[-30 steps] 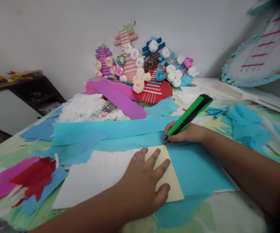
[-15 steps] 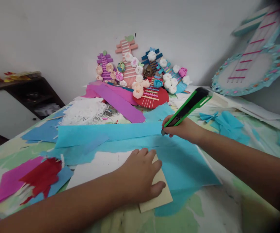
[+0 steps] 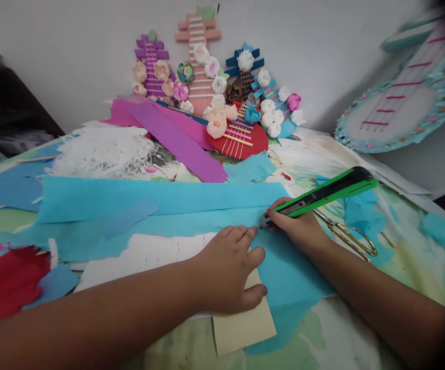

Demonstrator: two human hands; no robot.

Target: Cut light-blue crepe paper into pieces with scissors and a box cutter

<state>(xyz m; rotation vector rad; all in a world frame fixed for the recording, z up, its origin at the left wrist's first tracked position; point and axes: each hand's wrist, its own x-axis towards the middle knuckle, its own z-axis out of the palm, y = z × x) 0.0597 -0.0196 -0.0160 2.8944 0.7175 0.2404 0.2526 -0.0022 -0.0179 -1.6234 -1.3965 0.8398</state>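
Observation:
My left hand (image 3: 228, 270) lies flat, fingers together, pressing a cream card (image 3: 245, 324) onto a light blue crepe sheet (image 3: 295, 272). My right hand (image 3: 299, 228) grips a green and black utility knife (image 3: 322, 192), its tip down on the blue sheet just beyond my left fingertips. A white foam sheet (image 3: 145, 254) lies under my left wrist and forearm. A long light blue crepe strip (image 3: 149, 198) runs across the table behind both hands.
Gold-handled scissors (image 3: 348, 236) lie right of my right hand. Purple crepe strips (image 3: 180, 144), white shredded paper (image 3: 103, 151), and a red guitar craft (image 3: 241, 139) with paper flowers sit behind. Red and blue scraps (image 3: 10, 280) lie left. A large teal guitar model (image 3: 403, 110) leans against the wall at right.
The view has shifted, with the table now closer. My right hand lowered the knife to a flatter angle, tip near my left fingers. The cream card shows more below my left hand.

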